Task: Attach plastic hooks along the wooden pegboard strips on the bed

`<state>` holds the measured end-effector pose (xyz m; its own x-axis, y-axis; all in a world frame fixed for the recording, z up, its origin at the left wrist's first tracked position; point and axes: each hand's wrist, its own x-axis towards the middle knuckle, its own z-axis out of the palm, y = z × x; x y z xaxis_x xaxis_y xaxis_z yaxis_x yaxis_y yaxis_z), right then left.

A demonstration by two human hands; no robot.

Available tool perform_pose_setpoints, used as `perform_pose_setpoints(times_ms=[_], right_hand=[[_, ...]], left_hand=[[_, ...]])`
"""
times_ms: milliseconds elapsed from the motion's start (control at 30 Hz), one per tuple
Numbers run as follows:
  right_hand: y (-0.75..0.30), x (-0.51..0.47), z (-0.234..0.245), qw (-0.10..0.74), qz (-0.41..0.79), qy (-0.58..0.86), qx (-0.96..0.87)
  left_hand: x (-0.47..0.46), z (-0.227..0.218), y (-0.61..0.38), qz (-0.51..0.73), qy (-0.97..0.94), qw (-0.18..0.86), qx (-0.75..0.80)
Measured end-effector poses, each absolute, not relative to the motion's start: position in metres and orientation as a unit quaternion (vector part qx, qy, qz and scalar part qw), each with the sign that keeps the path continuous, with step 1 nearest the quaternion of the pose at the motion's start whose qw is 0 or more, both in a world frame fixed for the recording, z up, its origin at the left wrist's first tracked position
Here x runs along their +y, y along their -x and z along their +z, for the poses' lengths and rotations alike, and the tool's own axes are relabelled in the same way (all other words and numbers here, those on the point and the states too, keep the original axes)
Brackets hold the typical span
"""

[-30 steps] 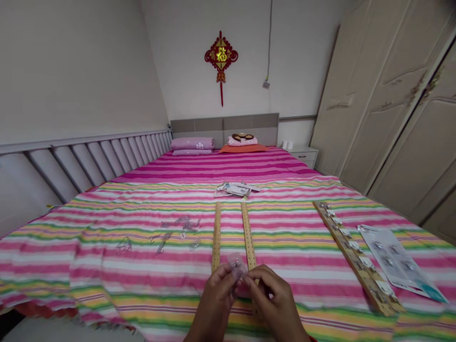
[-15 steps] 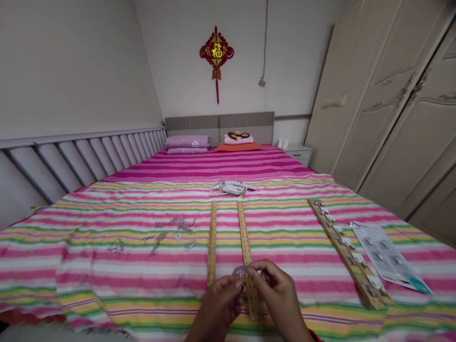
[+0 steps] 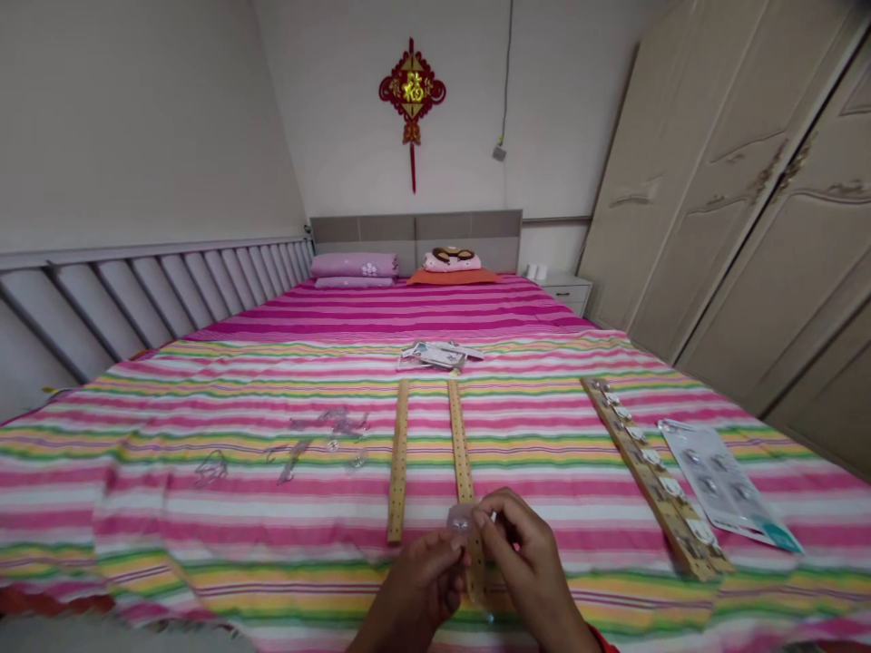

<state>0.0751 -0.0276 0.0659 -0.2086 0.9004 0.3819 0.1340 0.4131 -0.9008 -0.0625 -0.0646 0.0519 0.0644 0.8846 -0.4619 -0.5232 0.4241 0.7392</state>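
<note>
My left hand [image 3: 420, 580] is closed, with thumb and fingers pinching a small clear plastic piece [image 3: 460, 518] that has a round middle. My right hand [image 3: 529, 555] pinches at the right edge of the same piece; its fingertips hide that corner. Beneath the hands runs a narrow wooden strip [image 3: 459, 444] with rows of small holes. A second holed wooden strip [image 3: 398, 462] lies parallel on the left.
Loose clear plastic bits [image 3: 340, 422] and a clear scrap [image 3: 212, 466] lie leftward on the striped cloth [image 3: 224, 535]. Flat packages [image 3: 435, 355] sit farther back. To the right are a wooden board with white discs [image 3: 650, 476] and a blister pack [image 3: 728, 485].
The view has shifted slightly, so the bed's contents sit a little left. The clear piece shows more above my left fingertips. Both hands keep nearly the same pinch.
</note>
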Motion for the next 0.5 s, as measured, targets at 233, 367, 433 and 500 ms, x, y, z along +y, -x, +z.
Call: perform_pose_setpoints(times_ms=[233,367,433,500], right_hand=[[-0.093,-0.017,0.061,0.497,0.481,0.405,-0.598],[-0.099,-0.009,0.052,0.468,0.545,0.431,-0.546],[-0.1,-0.006,0.04,0.452,0.576,0.442,-0.519],[-0.1,-0.004,0.027,0.44,0.605,0.45,-0.487]], left_hand=[[-0.058,0.038,0.069,0.536,-0.371,0.543,0.53],[-0.055,0.042,0.074,0.536,-0.399,0.514,0.538],[-0.054,0.037,0.074,0.524,-0.401,0.518,0.545],[-0.053,0.026,0.072,0.511,-0.395,0.525,0.555]])
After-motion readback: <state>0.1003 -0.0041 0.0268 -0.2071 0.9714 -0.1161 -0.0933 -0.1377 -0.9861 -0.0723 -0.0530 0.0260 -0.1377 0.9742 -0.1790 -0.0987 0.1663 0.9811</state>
